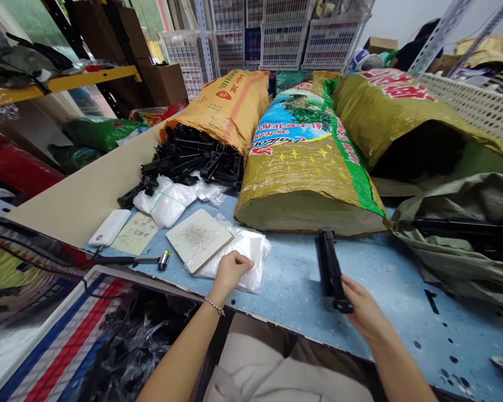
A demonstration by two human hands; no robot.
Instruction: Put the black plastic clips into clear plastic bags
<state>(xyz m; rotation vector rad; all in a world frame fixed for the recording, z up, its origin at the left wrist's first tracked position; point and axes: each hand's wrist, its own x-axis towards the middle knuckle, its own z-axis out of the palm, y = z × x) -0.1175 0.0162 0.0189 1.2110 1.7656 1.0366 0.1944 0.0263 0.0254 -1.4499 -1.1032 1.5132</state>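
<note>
My right hand (362,306) grips the near end of a long black plastic part (328,267) that lies on the blue table (293,285), pointing away from me. My left hand (231,269), a bracelet at its wrist, rests with curled fingers on a clear plastic bag (251,251) next to a square wooden board (199,239). What lies under those fingers is hidden.
Three big woven sacks lie across the table: an orange one (230,103) spilling black parts (188,159), a blue-green one (305,162) and a yellow one (398,111). A small hammer (151,260), a white power bank (109,227), a paper note (135,233) and white bags (167,202) sit at left.
</note>
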